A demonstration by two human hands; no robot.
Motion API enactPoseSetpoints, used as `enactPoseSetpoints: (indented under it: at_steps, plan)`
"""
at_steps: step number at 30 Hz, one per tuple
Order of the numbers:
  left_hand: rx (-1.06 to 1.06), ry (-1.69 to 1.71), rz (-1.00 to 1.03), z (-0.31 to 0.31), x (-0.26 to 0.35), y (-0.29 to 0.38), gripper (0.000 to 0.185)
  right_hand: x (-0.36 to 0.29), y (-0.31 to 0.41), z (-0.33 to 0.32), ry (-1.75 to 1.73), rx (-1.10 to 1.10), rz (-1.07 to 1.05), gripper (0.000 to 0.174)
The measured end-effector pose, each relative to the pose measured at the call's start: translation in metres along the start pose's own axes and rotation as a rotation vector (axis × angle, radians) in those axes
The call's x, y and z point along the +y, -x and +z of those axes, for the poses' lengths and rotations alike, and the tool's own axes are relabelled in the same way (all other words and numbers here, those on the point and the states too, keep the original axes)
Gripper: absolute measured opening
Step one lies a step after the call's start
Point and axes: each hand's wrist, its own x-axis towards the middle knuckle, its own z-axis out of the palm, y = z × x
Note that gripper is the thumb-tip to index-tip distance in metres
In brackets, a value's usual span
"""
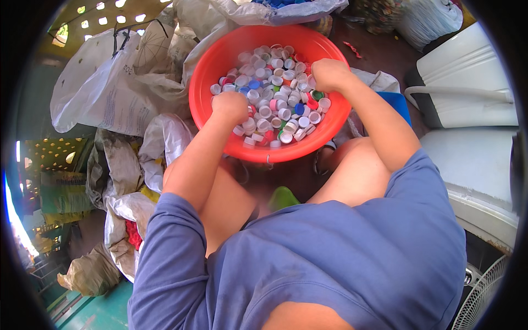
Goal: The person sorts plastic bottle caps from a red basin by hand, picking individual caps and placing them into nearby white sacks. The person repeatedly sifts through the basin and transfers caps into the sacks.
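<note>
A round red plastic basin (284, 154) stands in front of my knees, holding a heap of plastic bottle caps (272, 93). Most caps are white or clear, mixed with some pink, red, blue and green ones. At the heap's left side is my left hand (229, 106), back upward, with its fingertips hidden beneath it. My right hand (330, 75) bends down over the basin's right side, beside clear and green caps. Its fingers are mostly out of sight, so whether either hand grips a cap does not show.
White woven sacks (119, 82) crowd the left, one open sack (133, 233) showing red pieces. Beyond the basin, another sack (272, 15) contains blue items. On the right stand a white appliance with a hose (462, 93) and a fan (482, 295). Something green (283, 199) sits between my legs.
</note>
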Motion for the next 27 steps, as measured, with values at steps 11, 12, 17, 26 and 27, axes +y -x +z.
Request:
enactPoseSetpoints:
  at_steps: [11, 12, 17, 26, 27]
  plan:
    - [0.247, 0.163, 0.006, 0.007, -0.023, -0.004, 0.020, 0.001, -0.015, 0.034, 0.010, 0.164, -0.058, 0.021]
    - [0.230, 0.206, 0.020, 0.006, -0.025, -0.003, 0.021, 0.003, -0.018, 0.034, -0.036, 0.235, -0.018, 0.021]
    - [0.046, 0.137, 0.159, 0.012, -0.015, -0.003, 0.024, 0.019, -0.017, 0.023, -0.173, 0.109, -0.258, 0.019]
    - [-0.015, 0.057, 0.142, 0.022, -0.023, -0.012, 0.036, 0.002, -0.020, 0.044, -0.326, -0.094, -0.385, 0.016]
    - [-0.031, 0.080, 0.168, 0.021, -0.025, -0.011, 0.036, 0.009, -0.026, 0.040, -0.569, -0.130, -0.394, 0.014]
